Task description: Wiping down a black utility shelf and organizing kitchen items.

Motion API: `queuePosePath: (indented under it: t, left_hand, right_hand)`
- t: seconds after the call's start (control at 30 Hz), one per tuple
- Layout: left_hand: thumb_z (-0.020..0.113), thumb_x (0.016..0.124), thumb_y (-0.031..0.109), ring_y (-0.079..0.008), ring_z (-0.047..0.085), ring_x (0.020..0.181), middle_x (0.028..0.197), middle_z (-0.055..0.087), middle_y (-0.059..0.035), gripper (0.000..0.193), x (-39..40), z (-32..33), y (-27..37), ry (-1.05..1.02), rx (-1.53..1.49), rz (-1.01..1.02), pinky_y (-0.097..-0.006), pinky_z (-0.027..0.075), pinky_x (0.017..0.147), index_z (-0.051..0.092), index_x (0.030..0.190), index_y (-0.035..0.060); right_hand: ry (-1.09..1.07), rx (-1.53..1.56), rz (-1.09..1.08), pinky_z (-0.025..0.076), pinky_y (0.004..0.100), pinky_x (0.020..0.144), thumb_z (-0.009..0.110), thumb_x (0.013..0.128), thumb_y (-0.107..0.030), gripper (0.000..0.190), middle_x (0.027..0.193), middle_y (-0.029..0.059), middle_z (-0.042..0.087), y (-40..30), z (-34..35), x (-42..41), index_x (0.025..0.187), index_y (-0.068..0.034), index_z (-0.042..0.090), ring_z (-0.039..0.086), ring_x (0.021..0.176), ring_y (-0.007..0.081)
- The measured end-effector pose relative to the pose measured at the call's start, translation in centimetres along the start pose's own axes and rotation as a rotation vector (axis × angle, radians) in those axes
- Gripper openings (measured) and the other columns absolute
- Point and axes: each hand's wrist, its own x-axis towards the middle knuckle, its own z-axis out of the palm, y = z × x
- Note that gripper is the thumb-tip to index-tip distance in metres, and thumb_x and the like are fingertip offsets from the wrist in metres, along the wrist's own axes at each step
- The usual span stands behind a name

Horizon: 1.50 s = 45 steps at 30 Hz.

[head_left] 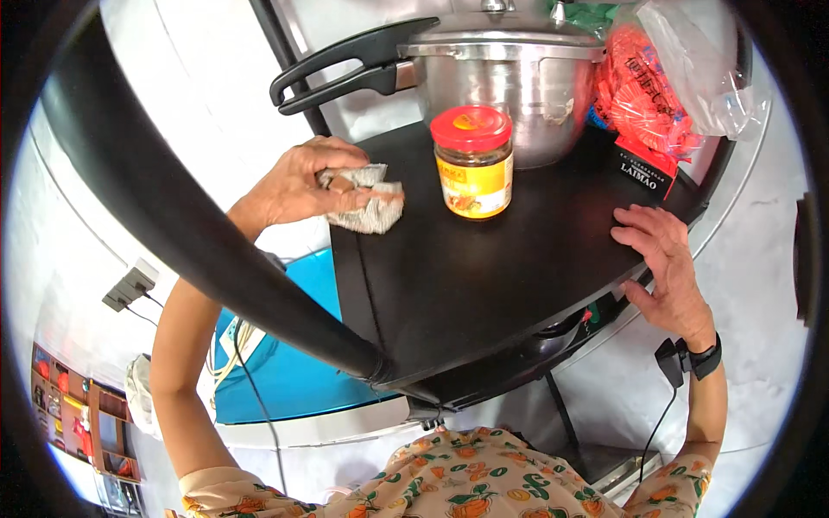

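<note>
My left hand (304, 184) grips a bunched, greyish cloth (372, 213) at the left edge of a black shelf (453, 285). Part of the cloth is hidden under my fingers. To its right stands a glass jar (474, 171) with a red lid and a yellow label, upright on the shelf. My right hand (664, 265) rests at the shelf's right front edge, fingers apart on top and thumb at the rim, holding nothing. A black strap with a small device (690, 359) is around the right wrist.
Behind the jar sits a steel pressure cooker (505, 84), its black handle (356, 65) jutting left. Red plastic packaging (647, 97) and a black box (644, 169) stand at the back right. A thick black post (194, 220) crosses the left side, before a blue surface (291, 382) with cables.
</note>
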Motion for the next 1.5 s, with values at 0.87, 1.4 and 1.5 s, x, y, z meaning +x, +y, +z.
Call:
queuePosePath:
  t: [0.87,1.4,1.5]
  left_hand:
    - [0.071,0.092,0.025,-0.0284,0.062,0.114,0.122,0.07,-0.0159,0.035,-2.1,0.9,0.5,0.192,0.148,-0.087,-0.0402,0.049,0.1,0.071,0.119,0.0022]
    - [0.056,0.105,0.029,-0.0075,0.063,0.085,0.098,0.07,-0.002,0.03,-10.4,0.4,4.1,0.776,-0.895,-0.403,-0.0241,0.051,0.073,0.067,0.113,0.0021]
    - [0.047,0.107,0.03,-0.0173,0.065,0.098,0.115,0.068,-0.0083,0.034,-5.8,0.6,2.5,0.982,-1.089,-0.331,-0.0342,0.054,0.087,0.06,0.123,0.0027]
  right_hand:
    - [0.154,-0.049,-0.049,0.034,0.0499,0.112,0.08,0.059,0.0,0.076,0.14,0.0072,0.055,-0.2,1.4,-0.4,0.13,-0.014,0.057,0.049,0.131,0.0328]
    - [0.163,-0.106,0.054,0.03,0.0509,0.116,0.067,0.058,0.003,0.071,0.137,0.0113,0.057,-1.6,1.8,-0.4,0.127,-0.009,0.058,0.047,0.132,0.0363]
    - [0.192,-0.136,0.041,0.028,0.052,0.117,0.065,0.06,0.002,0.069,0.137,0.0118,0.057,-1.6,2.2,0.0,0.127,-0.008,0.057,0.048,0.132,0.0364]
